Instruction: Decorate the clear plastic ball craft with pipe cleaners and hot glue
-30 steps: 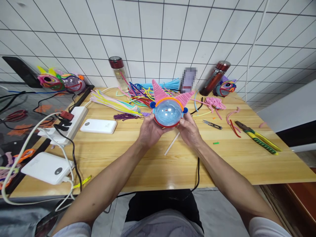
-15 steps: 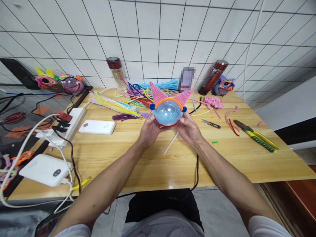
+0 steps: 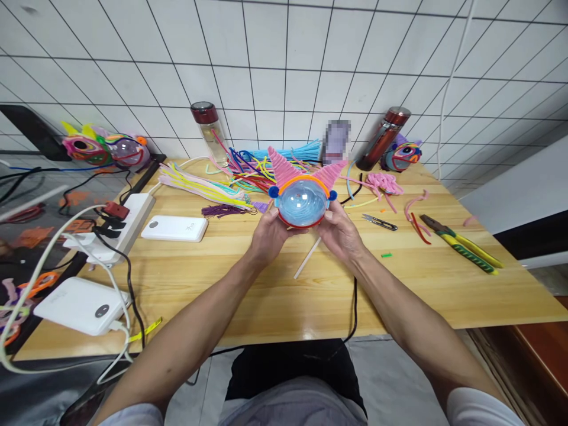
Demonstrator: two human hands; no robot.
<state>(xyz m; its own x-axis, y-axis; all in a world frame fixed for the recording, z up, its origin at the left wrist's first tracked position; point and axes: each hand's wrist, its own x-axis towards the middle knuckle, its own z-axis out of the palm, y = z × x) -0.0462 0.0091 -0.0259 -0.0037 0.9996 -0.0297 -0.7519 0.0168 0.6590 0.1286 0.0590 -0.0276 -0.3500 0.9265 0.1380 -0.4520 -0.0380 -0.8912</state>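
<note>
Between my two hands is a clear round ball ornament (image 3: 302,203) with a bluish look inside. It carries two pink pointed ears (image 3: 284,167) of wound pipe cleaner, an orange band across its top, dark blue pompoms at the sides and a red rim below. My left hand (image 3: 271,235) grips its lower left side, thumb in front. My right hand (image 3: 341,232) grips the lower right side the same way. The undersides of the fingers are partly hidden. Below the ball a pale thin stick (image 3: 307,258) lies on the table.
Bundles of pipe cleaners (image 3: 204,184) lie behind the ball. To the right are thread snips (image 3: 380,222) and pliers (image 3: 461,244). White power banks (image 3: 175,228), a power strip (image 3: 126,225) and cables occupy the left. A glass bottle (image 3: 210,133) and a red flask (image 3: 385,139) stand by the wall.
My hands and the ball stay where they were. At the far left, a pale blurred strip and other shapes now show over the dark surface.
</note>
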